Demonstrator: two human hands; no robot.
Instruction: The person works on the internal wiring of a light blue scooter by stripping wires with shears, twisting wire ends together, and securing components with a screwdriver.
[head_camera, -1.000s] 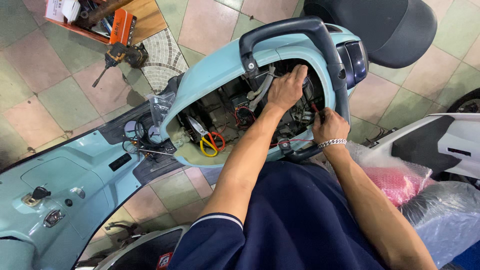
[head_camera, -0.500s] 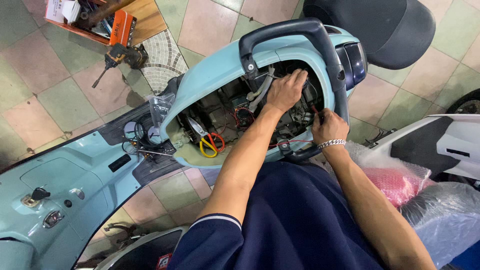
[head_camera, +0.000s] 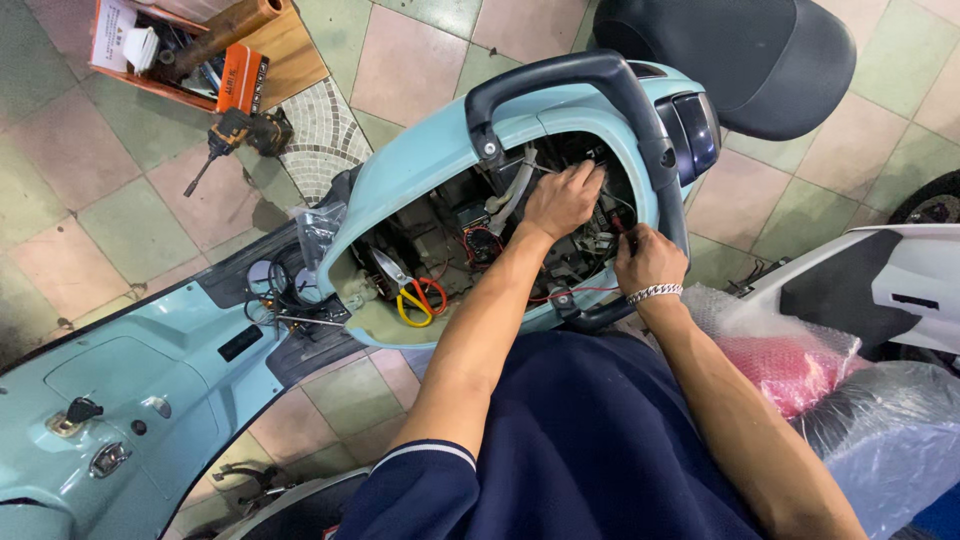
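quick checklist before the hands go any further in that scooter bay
1. Both hands in view: left hand and right hand inside the bay - ok.
2. Red wire free, not pinched: cannot tell.
3. Scissors away from both hands: ok.
4. What the right hand grips: cannot tell, fingers hide it.
5. Drill out of the way on the floor: ok.

- The scooter's open body cavity is crowded: wires, scissors at lower left, both hands at upper right.
- The black grab rail arches over the upper right edge, narrowing entry there.
- Tiled floor at left lies open.
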